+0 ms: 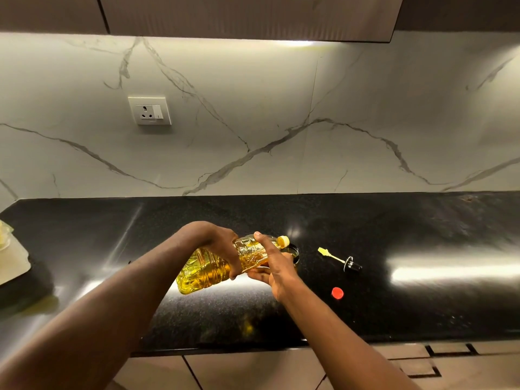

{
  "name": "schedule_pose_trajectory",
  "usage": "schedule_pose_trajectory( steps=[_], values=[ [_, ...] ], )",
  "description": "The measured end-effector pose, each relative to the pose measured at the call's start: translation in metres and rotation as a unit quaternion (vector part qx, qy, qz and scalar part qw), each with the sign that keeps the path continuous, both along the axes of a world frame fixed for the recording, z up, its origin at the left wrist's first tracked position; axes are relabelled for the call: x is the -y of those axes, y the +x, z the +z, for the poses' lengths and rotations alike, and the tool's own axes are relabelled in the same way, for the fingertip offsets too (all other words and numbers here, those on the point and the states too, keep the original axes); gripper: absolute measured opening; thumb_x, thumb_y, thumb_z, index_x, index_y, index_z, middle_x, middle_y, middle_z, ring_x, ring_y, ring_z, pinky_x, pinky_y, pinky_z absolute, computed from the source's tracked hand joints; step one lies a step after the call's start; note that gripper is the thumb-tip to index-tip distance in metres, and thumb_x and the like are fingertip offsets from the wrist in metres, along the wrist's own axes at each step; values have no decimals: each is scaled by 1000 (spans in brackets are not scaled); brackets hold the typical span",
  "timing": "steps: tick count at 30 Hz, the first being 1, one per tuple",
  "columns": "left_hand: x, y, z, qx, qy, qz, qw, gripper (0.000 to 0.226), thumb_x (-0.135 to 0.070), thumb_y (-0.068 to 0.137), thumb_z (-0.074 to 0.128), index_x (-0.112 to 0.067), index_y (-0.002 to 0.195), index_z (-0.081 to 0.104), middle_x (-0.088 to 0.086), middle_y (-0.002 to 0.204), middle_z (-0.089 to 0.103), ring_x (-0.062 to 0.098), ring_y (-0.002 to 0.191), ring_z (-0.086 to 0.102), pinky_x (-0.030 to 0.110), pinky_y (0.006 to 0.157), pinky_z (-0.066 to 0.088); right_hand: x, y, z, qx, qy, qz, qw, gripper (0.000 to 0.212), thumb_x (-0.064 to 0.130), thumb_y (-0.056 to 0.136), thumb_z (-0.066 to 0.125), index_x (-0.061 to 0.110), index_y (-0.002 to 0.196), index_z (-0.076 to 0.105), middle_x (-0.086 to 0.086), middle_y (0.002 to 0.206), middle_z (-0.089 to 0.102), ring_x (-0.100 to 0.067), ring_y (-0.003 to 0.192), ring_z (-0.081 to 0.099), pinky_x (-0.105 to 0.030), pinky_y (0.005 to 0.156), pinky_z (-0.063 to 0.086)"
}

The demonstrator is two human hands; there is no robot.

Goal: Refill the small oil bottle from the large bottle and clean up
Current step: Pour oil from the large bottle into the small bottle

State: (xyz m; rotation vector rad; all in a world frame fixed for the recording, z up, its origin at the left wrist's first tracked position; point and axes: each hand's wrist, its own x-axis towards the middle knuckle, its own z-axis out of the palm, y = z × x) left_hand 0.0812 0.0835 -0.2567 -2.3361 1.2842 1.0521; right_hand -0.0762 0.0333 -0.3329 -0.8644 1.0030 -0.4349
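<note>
Countertop (422,226) is black polished stone and runs the whole width, with a white veined marble backsplash (253,94) behind it and a wall socket (149,110) set into that on the left. Dark upper cabinets (247,15) hang above and there are cabinet fronts (253,370) below the counter edge. Off at the far left edge there's a pale tray (17,266) on the counter, mostly cut off.

Main thing is the large oil bottle (208,270). It's clear plastic with yellow oil in it, held up off the counter and tipped way over so its base points back-left and its pale yellow spout (283,240) points right. Both hands are on it. The left hand (222,243) comes over the top and is wrapped round the middle of the body. The right hand (277,266) is clamped near the neck, thumb across the shoulder and fingers curled underneath.

The spout sits right over the dark round mouth of the small oil bottle (293,251), which stands on the counter just behind the right hand. Most of it is hidden by that hand, so I honestly can't tell how full it is or whether oil is actually running.

To the right, well clear of the bottles, the black dispenser top (342,260) lies on its side with its stem and yellowish tip pointing back-left. A little red cap (337,293) sits nearer the front edge, just below it.
</note>
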Motion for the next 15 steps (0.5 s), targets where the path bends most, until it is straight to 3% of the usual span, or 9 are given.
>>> schedule_pose_trajectory(
  steps=[15],
  values=[
    [2,0,-1,-6,4,-2,1000,92,-42,68,91,-29,148,46,1,134,61,26,124,59,49,108,51,4,1,-5,5,3,-4,1000,86,54,70,91,13,136,54,-13,114,74,-28,91,78,-41,73,67]
  ],
)
